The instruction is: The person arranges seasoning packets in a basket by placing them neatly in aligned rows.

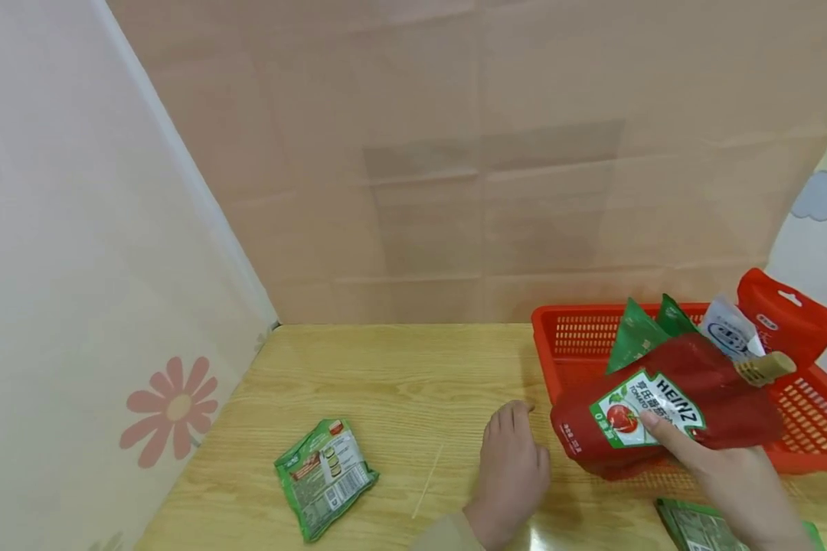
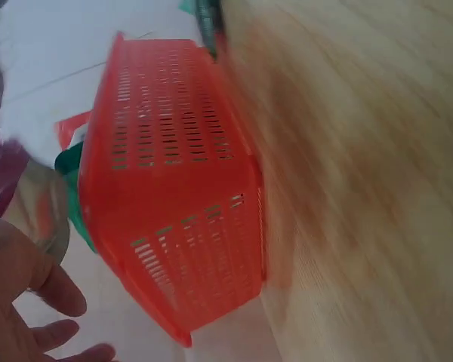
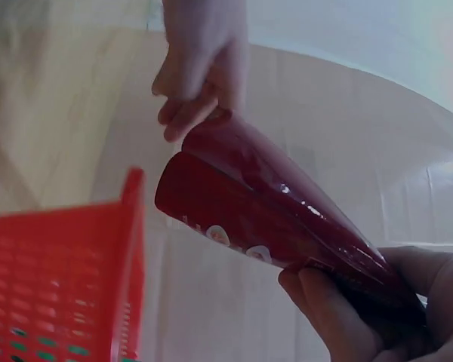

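A dark red ketchup pouch [image 1: 593, 428] with a gold cap is gripped by my right hand [image 1: 737, 474], thumb across its label, above the front of the red basket [image 1: 544, 344]. The right wrist view shows the pouch [image 3: 249, 196] pinched between thumb and fingers of the right hand [image 3: 377, 309]. My left hand [image 1: 513, 467] is just left of the pouch's bottom end, over the table; in the left wrist view its fingers [image 2: 57, 290] are spread and loosely bent, holding nothing.
Inside the basket stand green packets [image 1: 634, 333], a white packet [image 1: 729, 327] and a red pouch [image 1: 789, 314]. One green packet [image 1: 327, 478] lies on the table [image 1: 386, 367] at left; another [image 1: 703, 528] lies in front of the basket. A beige sheet [image 1: 317, 191] hangs behind.
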`<action>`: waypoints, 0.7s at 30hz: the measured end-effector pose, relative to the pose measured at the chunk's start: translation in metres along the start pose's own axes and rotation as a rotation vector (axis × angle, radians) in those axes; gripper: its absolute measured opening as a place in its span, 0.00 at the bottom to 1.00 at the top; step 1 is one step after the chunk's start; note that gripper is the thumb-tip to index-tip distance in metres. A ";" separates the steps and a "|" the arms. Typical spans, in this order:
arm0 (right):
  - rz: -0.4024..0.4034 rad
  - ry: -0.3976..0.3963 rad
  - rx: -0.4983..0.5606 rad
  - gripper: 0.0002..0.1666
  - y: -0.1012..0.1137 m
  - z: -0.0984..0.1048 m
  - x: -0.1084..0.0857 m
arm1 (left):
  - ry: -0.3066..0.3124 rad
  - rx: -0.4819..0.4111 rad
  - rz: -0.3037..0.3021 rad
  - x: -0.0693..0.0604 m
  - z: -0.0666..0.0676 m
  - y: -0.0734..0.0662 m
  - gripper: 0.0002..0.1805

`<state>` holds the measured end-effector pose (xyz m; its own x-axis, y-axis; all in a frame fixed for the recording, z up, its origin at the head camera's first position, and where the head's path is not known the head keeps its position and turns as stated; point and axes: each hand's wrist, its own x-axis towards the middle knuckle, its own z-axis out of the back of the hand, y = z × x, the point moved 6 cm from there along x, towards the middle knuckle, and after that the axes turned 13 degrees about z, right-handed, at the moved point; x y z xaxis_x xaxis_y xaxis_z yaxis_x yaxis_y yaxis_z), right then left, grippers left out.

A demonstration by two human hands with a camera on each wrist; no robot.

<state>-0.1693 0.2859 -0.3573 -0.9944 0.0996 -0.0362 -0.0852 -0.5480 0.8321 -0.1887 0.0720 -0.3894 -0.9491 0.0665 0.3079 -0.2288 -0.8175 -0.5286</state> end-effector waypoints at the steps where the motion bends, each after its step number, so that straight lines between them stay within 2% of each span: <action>1: 0.037 -0.038 -0.016 0.54 0.003 0.005 0.001 | -0.070 0.121 -0.065 -0.001 0.000 -0.005 0.23; 3: 0.104 -0.112 -0.039 0.50 0.010 0.013 0.003 | -0.163 0.285 -0.183 -0.003 -0.003 -0.015 0.23; 5: 0.188 -0.186 -0.044 0.44 0.018 0.018 0.005 | -0.223 0.387 -0.283 -0.005 -0.009 -0.025 0.22; 7: 0.270 -0.252 -0.044 0.37 0.025 0.022 0.009 | -0.257 0.473 -0.363 -0.005 -0.015 -0.034 0.23; 9: 0.337 -0.309 -0.013 0.32 0.031 0.023 0.014 | -0.248 0.539 -0.413 -0.005 -0.023 -0.041 0.25; 13: 0.420 -0.396 0.020 0.31 0.034 0.020 0.027 | -0.138 0.629 -0.445 -0.005 -0.042 -0.049 0.29; 16: 0.416 -0.415 -0.016 0.32 0.030 0.014 0.036 | -0.083 0.679 -0.443 -0.007 -0.052 -0.052 0.20; 19: 0.388 -0.396 -0.101 0.34 0.023 0.007 0.043 | -0.102 0.711 -0.436 -0.008 -0.056 -0.053 0.09; 21: 0.371 -0.379 -0.133 0.33 0.018 0.002 0.048 | -0.128 0.729 -0.434 -0.009 -0.057 -0.055 0.05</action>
<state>-0.2183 0.2827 -0.3424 -0.8690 0.1581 0.4688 0.2357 -0.7009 0.6732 -0.1800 0.1490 -0.4084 -0.7680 0.4288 0.4758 -0.3277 -0.9013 0.2833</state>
